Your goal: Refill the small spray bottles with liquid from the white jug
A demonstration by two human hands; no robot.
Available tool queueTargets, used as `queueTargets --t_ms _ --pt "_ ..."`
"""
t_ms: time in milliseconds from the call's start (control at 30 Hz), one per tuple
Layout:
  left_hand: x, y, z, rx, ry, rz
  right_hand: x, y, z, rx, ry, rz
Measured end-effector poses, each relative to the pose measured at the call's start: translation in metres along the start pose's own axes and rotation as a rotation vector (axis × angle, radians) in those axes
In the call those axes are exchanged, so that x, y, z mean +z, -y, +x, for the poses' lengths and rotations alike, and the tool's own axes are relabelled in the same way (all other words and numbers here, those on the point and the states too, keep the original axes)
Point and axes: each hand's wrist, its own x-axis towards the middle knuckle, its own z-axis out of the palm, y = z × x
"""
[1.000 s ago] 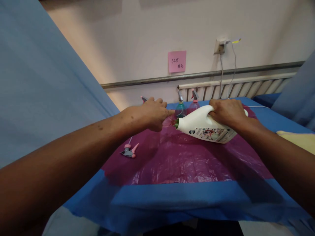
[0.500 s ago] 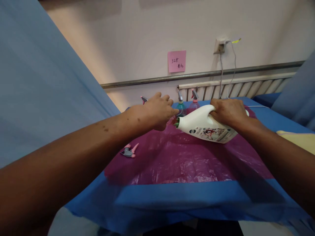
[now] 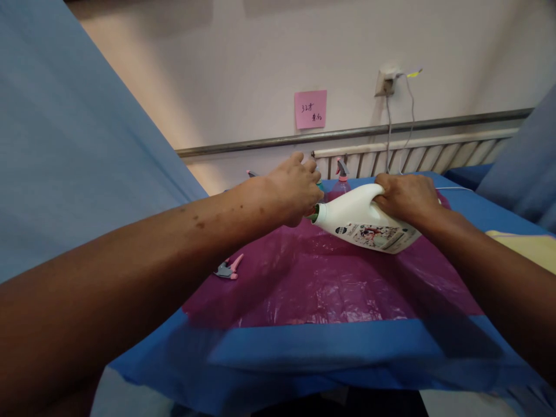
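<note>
My right hand (image 3: 406,194) is wrapped round the handle of a white jug (image 3: 367,226) with a printed label. The jug lies tilted, its mouth pointing left, and something green shows inside the opening. Just left of that mouth is my left hand (image 3: 297,188), back upward, fingers bent but apart. Its palm is hidden, and no held thing shows. Behind it, a teal spray bottle (image 3: 321,187) is mostly covered. A pink spray bottle (image 3: 341,184) stands beyond the jug. A loose grey and pink spray head (image 3: 227,269) lies near my left forearm.
A magenta plastic sheet (image 3: 321,295) covers part of the blue-draped table (image 3: 347,341). Another spray head (image 3: 252,174) peeks over my left wrist. Yellow cloth (image 3: 523,249) lies at right. A rail (image 3: 260,142) and cables (image 3: 388,136) run along the wall; a blue curtain (image 3: 82,127) hangs left.
My left hand has moved right and slightly up, close to the jug's mouth, and now hides most of the teal bottle. The jug stays tilted in my right hand.
</note>
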Motion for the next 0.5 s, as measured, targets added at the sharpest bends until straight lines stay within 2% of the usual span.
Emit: queueTargets --t_ms 133,267,500 --pt "-0.002 0.002 0.002 -0.038 0.016 -0.141 -0.001 -0.003 -0.001 0.006 0.003 0.012" --pt "0.0 0.006 0.002 -0.069 -0.034 -0.277 -0.001 -0.006 -0.003 0.029 -0.015 0.018" --pt "0.002 0.017 -0.01 -0.089 -0.077 -0.167 0.006 -0.021 -0.006 0.081 -0.049 0.068"
